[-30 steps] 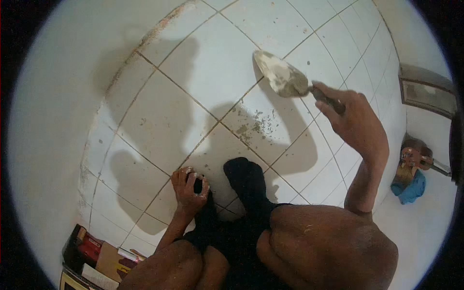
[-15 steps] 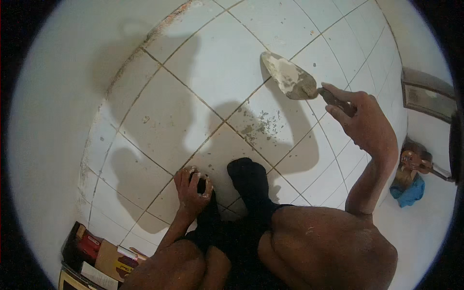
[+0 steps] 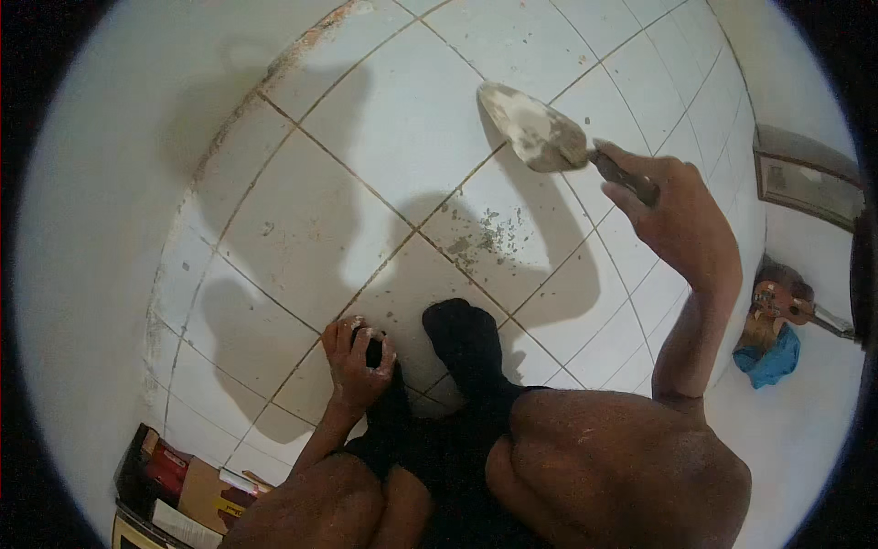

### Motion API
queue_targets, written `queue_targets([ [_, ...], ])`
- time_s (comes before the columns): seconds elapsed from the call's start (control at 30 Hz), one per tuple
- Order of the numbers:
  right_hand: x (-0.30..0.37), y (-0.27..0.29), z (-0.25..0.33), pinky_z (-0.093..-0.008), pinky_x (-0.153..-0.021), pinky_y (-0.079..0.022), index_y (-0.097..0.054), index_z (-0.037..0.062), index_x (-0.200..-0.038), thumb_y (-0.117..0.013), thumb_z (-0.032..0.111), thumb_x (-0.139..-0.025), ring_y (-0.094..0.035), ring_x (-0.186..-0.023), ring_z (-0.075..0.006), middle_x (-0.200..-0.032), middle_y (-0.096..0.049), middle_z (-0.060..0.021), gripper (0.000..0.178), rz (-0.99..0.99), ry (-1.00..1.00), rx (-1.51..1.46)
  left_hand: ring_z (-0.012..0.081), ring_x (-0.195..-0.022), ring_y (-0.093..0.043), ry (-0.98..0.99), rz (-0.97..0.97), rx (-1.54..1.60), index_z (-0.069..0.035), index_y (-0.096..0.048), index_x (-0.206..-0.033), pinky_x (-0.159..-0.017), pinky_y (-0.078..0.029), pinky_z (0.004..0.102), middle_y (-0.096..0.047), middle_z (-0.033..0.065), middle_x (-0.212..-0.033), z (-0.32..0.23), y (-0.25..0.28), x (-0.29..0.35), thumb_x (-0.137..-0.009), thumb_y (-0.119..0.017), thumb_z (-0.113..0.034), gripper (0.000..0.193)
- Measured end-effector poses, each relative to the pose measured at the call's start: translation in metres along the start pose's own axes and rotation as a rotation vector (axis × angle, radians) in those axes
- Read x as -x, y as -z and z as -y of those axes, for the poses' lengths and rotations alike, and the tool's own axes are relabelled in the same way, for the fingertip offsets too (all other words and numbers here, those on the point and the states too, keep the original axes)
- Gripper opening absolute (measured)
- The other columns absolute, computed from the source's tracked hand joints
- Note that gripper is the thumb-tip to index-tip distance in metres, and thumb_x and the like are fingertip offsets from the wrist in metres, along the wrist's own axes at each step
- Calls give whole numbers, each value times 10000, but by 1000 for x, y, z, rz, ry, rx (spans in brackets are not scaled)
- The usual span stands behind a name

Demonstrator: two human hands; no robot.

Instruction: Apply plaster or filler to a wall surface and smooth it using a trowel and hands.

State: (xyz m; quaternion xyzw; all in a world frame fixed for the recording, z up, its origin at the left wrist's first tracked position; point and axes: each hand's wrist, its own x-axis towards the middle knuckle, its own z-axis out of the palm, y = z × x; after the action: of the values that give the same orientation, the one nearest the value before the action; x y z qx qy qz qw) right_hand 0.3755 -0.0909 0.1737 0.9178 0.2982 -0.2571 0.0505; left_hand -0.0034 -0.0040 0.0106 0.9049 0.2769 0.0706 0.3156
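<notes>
My right hand (image 3: 686, 206) is closed round the dark handle of a pointed trowel (image 3: 540, 133), held over the floor with its tip toward the far left. Pale, whitish paste and grey patches coat the blade's upper face. Down by my left foot, my left hand (image 3: 357, 366) has its fingers apart and slightly bent, smeared with white, and holds nothing that I can see. My feet are in black socks (image 3: 465, 334). Grey crumbs (image 3: 494, 238) are scattered on the white floor tiles (image 3: 402, 119) below the trowel.
A rough, crumbly edge (image 3: 274, 69) runs where the floor meets the left wall. At lower left stands a box of packets and papers (image 3: 169, 467). On the right are a framed picture (image 3: 809, 188), a small guitar-like instrument (image 3: 782, 300) and a blue cloth (image 3: 770, 357).
My right hand and the trowel have shifted slightly up and to the left. My left hand stays by the left foot, its fingers a little differently bent.
</notes>
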Motion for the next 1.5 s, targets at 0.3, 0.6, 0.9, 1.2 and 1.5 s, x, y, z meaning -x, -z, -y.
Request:
queue_targets([
  [0.3, 18, 4, -1, -379, -727, -548, -625, 124, -1274, -675, 143, -861, -707, -770, -229, -932, -721, -183, 417, 18, 22, -34, 338, -1017, -486, -14, 49, -2, -24, -592, -898, -892, -370, 471, -536, 169, -1037, 3, 0, -1, -707, -721, -72, 236],
  [0.6, 36, 5, 9, -388, -743, -543, -629, 146, -1271, -665, 178, -879, -699, -764, -268, -959, -715, -186, 396, 25, -121, -106, 364, -986, -493, -44, 31, 59, -37, -573, -864, -866, -368, 480, -523, 174, -1019, -1, -3, -11, -703, -709, -68, 213],
  [0.9, 33, 10, 7, -407, -803, -528, -638, 155, -1256, -643, 214, -889, -642, -851, -298, -917, -693, -170, 372, 48, -135, -30, 351, -941, -492, -74, -20, 55, -56, -581, -862, -844, -367, 470, -528, 171, -1005, -1, -6, -12, -717, -695, -69, 185],
  [1.2, 39, 13, 9, -410, -794, -519, -648, 169, -1245, -654, 197, -875, -656, -784, -306, -888, -703, -174, 371, 4, -100, -55, 343, -964, -496, -67, -10, 37, -41, -569, -843, -851, -380, 472, -540, 170, -1000, 0, -7, -11, -728, -691, -84, 173],
  [1.5, 37, 3, 4, -404, -715, -532, -632, 116, -1255, -636, 173, -879, -670, -680, -306, -811, -696, -190, 381, -36, -15, -105, 344, -998, -490, -48, 41, 64, -32, -596, -874, -899, -363, 470, -532, 170, -1023, 1, -5, -11, -712, -725, -90, 215],
])
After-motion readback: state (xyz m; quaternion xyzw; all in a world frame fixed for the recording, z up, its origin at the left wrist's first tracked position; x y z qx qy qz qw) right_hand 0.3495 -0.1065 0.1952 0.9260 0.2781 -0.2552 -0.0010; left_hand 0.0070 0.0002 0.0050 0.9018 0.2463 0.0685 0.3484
